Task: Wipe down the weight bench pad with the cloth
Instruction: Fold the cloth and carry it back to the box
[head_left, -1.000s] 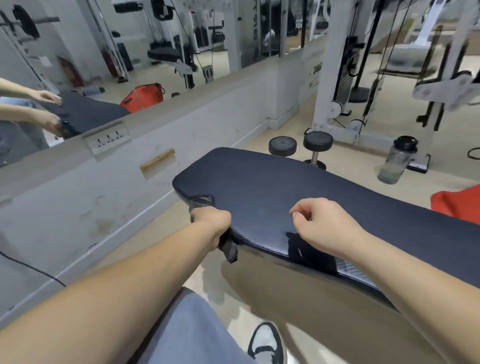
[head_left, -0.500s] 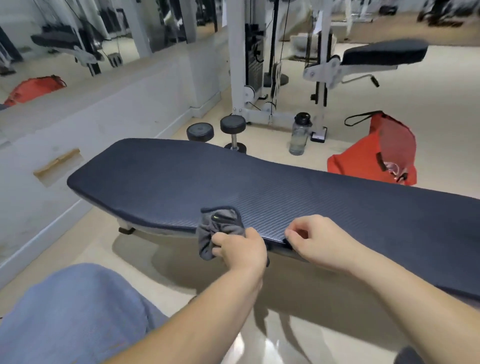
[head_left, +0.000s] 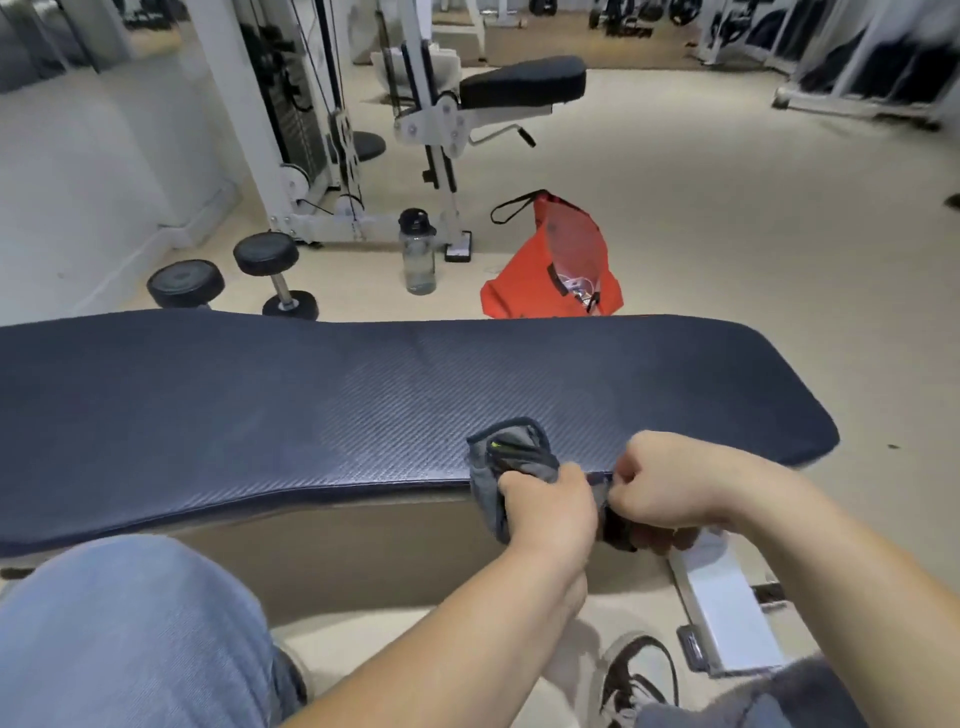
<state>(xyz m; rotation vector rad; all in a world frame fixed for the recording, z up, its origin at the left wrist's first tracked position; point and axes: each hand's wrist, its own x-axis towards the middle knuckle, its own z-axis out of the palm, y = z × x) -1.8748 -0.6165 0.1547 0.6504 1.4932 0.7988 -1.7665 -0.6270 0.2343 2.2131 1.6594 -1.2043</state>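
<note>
Wiping step: the near edge of the bench pad is getting the attention right now, by my read, because the cloth is folded over that rim, part on top and part hanging down the side.
Cloth: grey and bunched, touching the pad on its near rim, toward the right end.
Left hand: fingers curled round the cloth, holding it against the rim.
Right hand: just beside the left and curled tight at the same edge. Whether it pinches a tail of the cloth or only the pad's lip, I cannot tell.
Progress: hard to call! The textured top shows no clear wiped or wet marks, so I'd guess plenty of surface remains.
Next move: probably a slide along the rim toward the rounded right end, or up onto the top face in long strokes. Either way it calls for firm pressure and a grip that stops the bunch rolling off the edge.
Water bottle: upright on the floor beyond the pad, dark cap on. The body is clear, but how full it is I cannot tell.
Orange bag: on the floor near the bottle, just past the pad's far edge, mouth open. There are small items inside, too blurred to name.
Dumbbells: two on the floor, left of the bottle.
</note>
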